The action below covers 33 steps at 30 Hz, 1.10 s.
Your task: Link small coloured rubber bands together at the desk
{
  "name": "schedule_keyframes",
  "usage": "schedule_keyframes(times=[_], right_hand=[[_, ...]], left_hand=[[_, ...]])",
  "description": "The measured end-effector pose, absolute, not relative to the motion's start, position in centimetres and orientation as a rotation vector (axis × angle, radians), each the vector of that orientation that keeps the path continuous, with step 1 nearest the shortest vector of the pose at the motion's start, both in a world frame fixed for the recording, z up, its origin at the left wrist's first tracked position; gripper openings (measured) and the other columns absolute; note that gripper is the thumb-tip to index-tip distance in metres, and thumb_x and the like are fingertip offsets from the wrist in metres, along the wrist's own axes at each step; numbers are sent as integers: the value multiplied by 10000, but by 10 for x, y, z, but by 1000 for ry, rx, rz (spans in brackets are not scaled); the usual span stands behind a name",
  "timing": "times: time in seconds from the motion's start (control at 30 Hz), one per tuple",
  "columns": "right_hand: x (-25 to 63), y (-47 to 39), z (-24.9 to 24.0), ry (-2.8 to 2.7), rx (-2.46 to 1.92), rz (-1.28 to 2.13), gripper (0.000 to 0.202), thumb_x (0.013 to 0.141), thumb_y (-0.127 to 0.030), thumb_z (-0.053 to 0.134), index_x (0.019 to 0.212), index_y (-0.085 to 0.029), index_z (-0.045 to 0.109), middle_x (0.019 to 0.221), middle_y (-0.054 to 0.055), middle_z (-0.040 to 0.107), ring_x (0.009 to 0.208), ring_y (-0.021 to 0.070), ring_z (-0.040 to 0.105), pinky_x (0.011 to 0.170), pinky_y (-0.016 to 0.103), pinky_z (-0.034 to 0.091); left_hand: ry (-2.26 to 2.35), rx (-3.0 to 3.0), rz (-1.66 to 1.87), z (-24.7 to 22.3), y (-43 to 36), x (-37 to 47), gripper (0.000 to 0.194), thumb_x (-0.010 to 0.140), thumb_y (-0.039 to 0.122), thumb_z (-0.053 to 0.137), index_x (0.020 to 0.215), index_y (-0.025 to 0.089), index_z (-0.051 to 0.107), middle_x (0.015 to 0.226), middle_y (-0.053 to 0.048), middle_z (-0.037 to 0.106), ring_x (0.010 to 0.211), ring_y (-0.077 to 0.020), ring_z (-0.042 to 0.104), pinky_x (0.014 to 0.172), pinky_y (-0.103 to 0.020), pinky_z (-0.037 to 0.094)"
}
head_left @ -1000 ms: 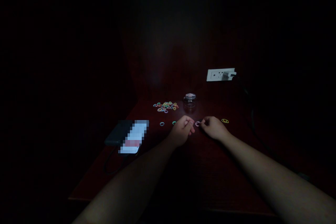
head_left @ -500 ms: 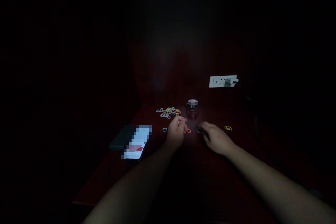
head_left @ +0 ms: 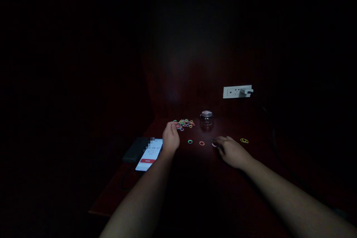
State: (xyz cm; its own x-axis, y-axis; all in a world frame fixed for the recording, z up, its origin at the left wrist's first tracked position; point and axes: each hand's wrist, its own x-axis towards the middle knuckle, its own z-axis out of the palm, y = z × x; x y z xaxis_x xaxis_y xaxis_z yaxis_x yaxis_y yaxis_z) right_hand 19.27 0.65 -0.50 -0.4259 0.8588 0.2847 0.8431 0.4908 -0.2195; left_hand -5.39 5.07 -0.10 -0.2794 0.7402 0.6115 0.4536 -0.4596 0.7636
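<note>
And here's the left hand [head_left: 171,137], up at the left side of the heap of coloured bands [head_left: 183,123], which sits near the back edge of the desk [head_left: 195,178]! Fingers half curled, and whether a band is caught between them I cannot tell. Over to the right hand [head_left: 231,152]: fingertips bent down onto a pale pinkish band [head_left: 214,145], pinching or merely touching, impossible to say in this gloom. Now the count: a loose row runs across the middle, parallel to the back edge, with a green band [head_left: 190,143], an orange band [head_left: 202,145], that pinkish one, and further towards the right edge what look like two overlapping yellow bands [head_left: 244,141]. So a handful set apart, and I'd judge it early going, as most remain heaped! The glass jar [head_left: 206,119] stands lidded by the back edge, the lit phone [head_left: 149,160] towards the left edge
</note>
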Motion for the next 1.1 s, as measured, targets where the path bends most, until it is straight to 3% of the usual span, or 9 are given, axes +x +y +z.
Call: schedule_keyframes(times=[0.13, 0.3, 0.63, 0.83, 1.1], right_hand=[[200, 8, -2, -2293, -1403, 71, 279, 795, -109, 459, 998, -165, 641, 1012, 97, 630, 961, 196, 556, 887, 307, 387], [212, 13, 3, -2146, -1335, 84, 324, 761, -61, 417, 989, -161, 623, 1003, 87, 618, 969, 198, 561, 892, 315, 419], [228, 16, 14, -1735, -1277, -32, 326, 731, -52, 385, 987, -172, 547, 901, 61, 609, 848, 190, 578, 794, 301, 439], [239, 17, 16, -1600, -1271, -84, 343, 732, -56, 378, 1021, -172, 522, 866, 53, 606, 816, 190, 578, 769, 290, 428], [242, 12, 21, -1405, -1193, -144, 326, 765, -74, 350, 1048, -184, 468, 845, 34, 586, 811, 167, 579, 782, 278, 427]], left_hand=[[1703, 1853, 1595, -12, 65, -65, 256, 887, 211, 369, 1030, 149, 572, 1056, -106, 642, 1002, -193, 595, 946, -363, 422], [1801, 1930, 1361, -21, 72, -63, 338, 865, 167, 375, 1152, 119, 549, 1171, -137, 594, 1094, -211, 549, 1005, -366, 374], [1985, 2337, 793, -7, 78, -37, 318, 870, 197, 351, 1011, 184, 636, 1143, -118, 603, 1116, -268, 495, 943, -417, 381], [1904, 2436, 523, 5, 115, -10, 282, 796, 149, 450, 962, 217, 668, 1096, -92, 639, 1067, -222, 552, 953, -337, 384], [1998, 2348, 385, 0, 135, -8, 276, 760, 164, 496, 970, 143, 672, 1070, -182, 641, 1022, -275, 587, 920, -400, 407]])
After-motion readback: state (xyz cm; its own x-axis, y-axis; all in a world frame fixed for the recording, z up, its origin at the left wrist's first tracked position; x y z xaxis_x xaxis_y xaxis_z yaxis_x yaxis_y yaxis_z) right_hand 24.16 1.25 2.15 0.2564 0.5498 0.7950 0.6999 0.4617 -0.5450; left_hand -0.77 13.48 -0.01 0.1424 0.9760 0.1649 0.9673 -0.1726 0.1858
